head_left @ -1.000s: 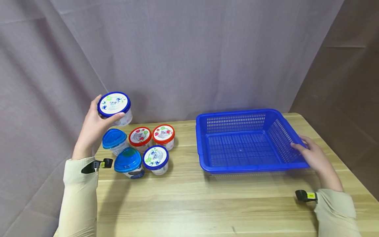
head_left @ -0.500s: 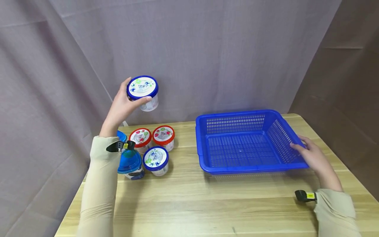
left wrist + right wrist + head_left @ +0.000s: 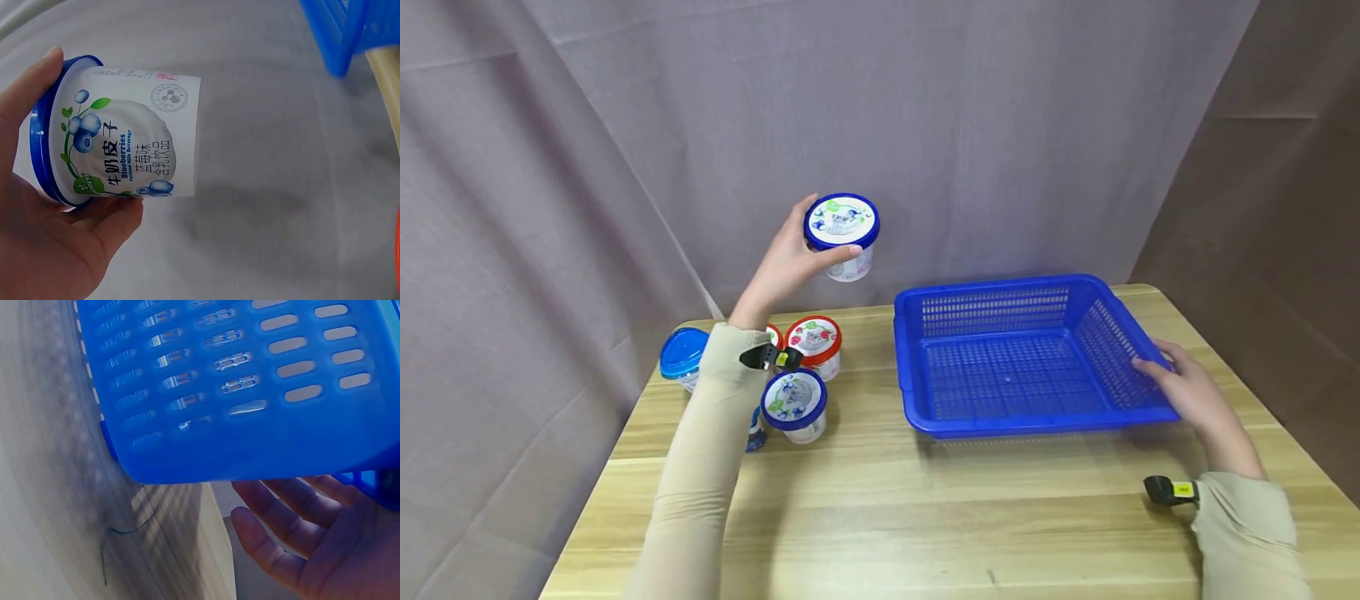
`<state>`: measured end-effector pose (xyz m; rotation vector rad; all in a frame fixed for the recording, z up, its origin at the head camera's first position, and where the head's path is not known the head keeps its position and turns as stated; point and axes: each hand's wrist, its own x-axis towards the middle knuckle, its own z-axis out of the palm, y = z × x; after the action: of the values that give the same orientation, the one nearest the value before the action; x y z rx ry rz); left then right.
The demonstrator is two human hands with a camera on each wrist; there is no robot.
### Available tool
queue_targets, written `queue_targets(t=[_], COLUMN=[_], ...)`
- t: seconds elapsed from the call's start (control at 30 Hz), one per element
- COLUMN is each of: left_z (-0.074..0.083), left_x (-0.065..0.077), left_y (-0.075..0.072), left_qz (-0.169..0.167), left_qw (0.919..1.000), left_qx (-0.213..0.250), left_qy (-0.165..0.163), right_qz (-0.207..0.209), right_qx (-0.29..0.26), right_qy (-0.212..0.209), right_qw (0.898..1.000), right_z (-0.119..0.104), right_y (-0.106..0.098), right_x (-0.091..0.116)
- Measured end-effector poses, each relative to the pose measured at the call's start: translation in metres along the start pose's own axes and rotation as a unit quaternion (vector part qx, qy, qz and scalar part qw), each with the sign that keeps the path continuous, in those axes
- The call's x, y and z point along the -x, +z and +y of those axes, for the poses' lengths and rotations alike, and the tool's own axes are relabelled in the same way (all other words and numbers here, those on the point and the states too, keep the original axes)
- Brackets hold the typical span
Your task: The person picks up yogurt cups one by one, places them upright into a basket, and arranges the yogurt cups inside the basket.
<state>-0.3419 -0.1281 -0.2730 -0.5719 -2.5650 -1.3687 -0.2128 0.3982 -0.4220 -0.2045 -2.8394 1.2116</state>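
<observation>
Up in front of the backdrop, my left hand (image 3: 784, 265) holds a tub of blueberry milk drink (image 3: 844, 223) upright by its sides, thumb and fingers round it just at the blue lid. The left wrist view shows its printed blueberries and label plainly. My right hand (image 3: 1201, 404) grips the right rim of a blue plastic basket (image 3: 1000, 429), thumb over the edge and fingers on the outer side. In the right wrist view those fingers (image 3: 275, 519) show beside the slotted basket wall. Nothing lies in the basket.
Under my left arm stands a second blue-lidded blueberry tub (image 3: 793, 400). Behind it is a red-lidded tub (image 3: 814, 337), with another red lid partly hidden by my sleeve. A light-blue-lidded tub (image 3: 683, 354) stands at the table's left end. A grey curtain (image 3: 1000, 125) hangs behind.
My left hand has carried the blueberry tub up and to the right, from above the group of tubs toward the basket. My right hand stays on the basket rim.
</observation>
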Motion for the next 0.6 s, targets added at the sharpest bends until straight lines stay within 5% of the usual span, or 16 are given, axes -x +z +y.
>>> queue_targets(t=[0.6], left_z=[0.038], left_x=[-0.023], left_y=[0.087], left_qz=[-0.031], left_qw=[0.9968], left_qx=[0.068], left_qy=[0.029], right_qz=[0.002], right_qx=[-0.015], right_qy=[0.005], right_qw=[1.000], right_z=[-0.003], right_y=[0.002], right_x=[0.000])
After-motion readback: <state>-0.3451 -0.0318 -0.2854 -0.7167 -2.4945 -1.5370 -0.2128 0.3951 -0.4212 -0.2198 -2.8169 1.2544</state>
